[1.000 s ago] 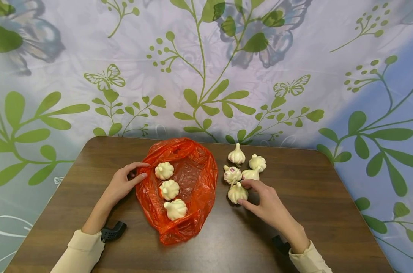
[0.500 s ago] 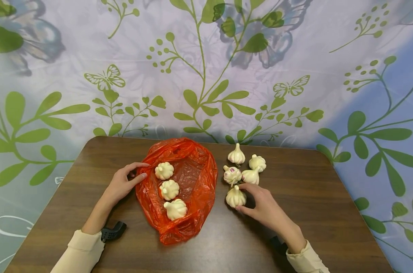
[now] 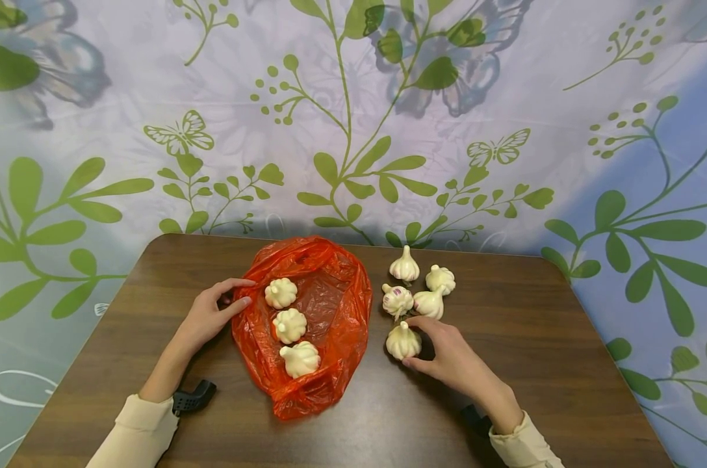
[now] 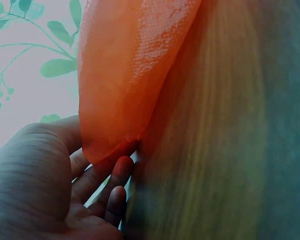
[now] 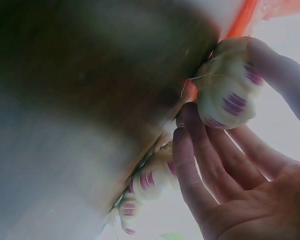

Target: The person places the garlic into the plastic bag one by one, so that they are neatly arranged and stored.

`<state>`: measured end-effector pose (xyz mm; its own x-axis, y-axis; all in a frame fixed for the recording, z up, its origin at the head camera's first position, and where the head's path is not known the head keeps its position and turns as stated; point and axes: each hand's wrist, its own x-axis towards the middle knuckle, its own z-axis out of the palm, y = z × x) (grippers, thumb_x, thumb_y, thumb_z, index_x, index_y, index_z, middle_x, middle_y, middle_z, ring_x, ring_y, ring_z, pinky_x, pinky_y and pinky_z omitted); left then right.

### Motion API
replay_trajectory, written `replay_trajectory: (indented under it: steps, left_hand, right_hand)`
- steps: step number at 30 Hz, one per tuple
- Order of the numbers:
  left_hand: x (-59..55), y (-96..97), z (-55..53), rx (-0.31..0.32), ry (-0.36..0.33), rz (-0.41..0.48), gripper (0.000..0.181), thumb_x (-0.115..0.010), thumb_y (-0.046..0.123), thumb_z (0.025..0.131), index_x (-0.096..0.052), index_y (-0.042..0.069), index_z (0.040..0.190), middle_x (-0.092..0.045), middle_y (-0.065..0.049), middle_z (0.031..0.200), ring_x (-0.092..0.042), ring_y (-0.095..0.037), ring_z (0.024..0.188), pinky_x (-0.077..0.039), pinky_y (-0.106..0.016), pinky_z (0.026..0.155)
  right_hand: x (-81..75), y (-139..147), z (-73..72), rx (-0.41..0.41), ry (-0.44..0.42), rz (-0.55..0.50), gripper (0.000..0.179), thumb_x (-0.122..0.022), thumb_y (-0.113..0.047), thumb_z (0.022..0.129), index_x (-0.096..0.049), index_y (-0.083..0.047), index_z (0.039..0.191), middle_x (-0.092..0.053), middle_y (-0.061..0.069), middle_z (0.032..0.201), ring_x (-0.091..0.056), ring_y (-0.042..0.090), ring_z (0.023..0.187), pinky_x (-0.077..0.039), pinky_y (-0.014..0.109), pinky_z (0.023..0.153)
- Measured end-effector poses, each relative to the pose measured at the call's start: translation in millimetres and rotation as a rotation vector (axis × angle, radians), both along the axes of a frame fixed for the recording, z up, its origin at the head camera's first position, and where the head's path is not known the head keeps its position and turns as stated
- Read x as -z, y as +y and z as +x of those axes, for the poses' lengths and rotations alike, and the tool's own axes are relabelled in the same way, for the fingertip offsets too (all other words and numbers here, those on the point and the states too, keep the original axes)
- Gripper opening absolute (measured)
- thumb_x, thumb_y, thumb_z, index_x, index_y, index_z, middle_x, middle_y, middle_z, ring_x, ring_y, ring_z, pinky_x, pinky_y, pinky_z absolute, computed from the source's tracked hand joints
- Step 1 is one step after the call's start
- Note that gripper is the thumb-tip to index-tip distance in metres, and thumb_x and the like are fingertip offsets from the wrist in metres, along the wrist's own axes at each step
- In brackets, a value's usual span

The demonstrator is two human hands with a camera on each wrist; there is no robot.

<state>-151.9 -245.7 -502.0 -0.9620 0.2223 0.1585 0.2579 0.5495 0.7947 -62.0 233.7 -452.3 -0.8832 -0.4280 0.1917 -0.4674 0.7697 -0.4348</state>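
Note:
In the head view my right hand (image 3: pixel 455 354) holds a garlic bulb (image 3: pixel 403 341) between thumb and fingertips, its stem pointing up, at or very near the tabletop. The right wrist view shows purple streaks on this garlic bulb (image 5: pixel 230 95) inside the grip. My left hand (image 3: pixel 207 315) holds the left edge of a red plastic bag (image 3: pixel 336 383), thumb and index finger at its rim. Part of the film hides the fingertips in the left wrist view. The bag lies spread and gaping, with three garlic bulbs in a column along its left side, the middle one (image 3: pixel 290 325) among them.
Behind the held bulb several more garlic bulbs cluster, including a purple-streaked one (image 3: pixel 398 301) and an upright one (image 3: pixel 404 265) near the back edge. The brown wooden table (image 3: pixel 535 325) meets a leaf-patterned cloth backdrop (image 3: pixel 242 130). Black wrist devices (image 3: pixel 194 396) sit on both wrists.
My right hand has drawn the garlic bulb slightly toward the table's front, apart from the cluster. The left hand and bag have stayed in place.

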Motion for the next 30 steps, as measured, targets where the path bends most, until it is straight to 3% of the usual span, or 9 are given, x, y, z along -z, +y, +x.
replay_trajectory:
  steps: [8,14,23,30]
  left_hand:
    - [-1.1,0.5,0.9,0.006,-0.002,0.000,0.033,-0.072,0.028,0.103,-0.071,0.020,0.135,-0.069,-0.009,0.113,-0.055,-0.021,0.089,-0.047,-0.028,0.077]
    - [-1.8,0.4,0.7,0.004,-0.010,0.009,0.033,-0.072,0.028,0.103,-0.071,0.021,0.135,-0.069,-0.008,0.113,-0.055,-0.022,0.088,-0.047,-0.028,0.076]
    - [-2.8,0.7,2.0,0.005,-0.013,0.000,0.033,-0.071,0.027,0.103,-0.071,0.020,0.136,-0.069,-0.009,0.115,-0.055,-0.022,0.089,-0.047,-0.028,0.076]
    - [-0.9,0.9,1.7,0.001,-0.005,-0.005,0.033,-0.071,0.028,0.103,-0.071,0.020,0.135,-0.069,-0.009,0.114,-0.055,-0.022,0.089,-0.047,-0.028,0.076]
  right_hand:
    - [-8.7,-3,1.2,0.015,0.028,-0.009,0.065,-0.097,-0.025,0.076,-0.066,-0.005,0.130,-0.072,0.005,0.125,-0.072,0.024,0.107,-0.059,0.044,0.090]
    - [-19.2,-9,-0.7,-0.003,0.054,-0.050,0.065,-0.097,-0.026,0.077,-0.066,-0.007,0.131,-0.071,0.002,0.126,-0.071,0.023,0.110,-0.059,0.044,0.092]
    - [-31.1,-32,-12.4,-0.048,0.061,-0.061,0.065,-0.096,-0.028,0.079,-0.066,-0.008,0.133,-0.071,0.002,0.131,-0.068,0.023,0.120,-0.056,0.043,0.099]
    - [-38.6,-56,-24.6,-0.052,0.050,-0.069,0.062,-0.095,-0.031,0.080,-0.067,-0.011,0.132,-0.071,0.001,0.129,-0.069,0.024,0.120,-0.057,0.042,0.095]
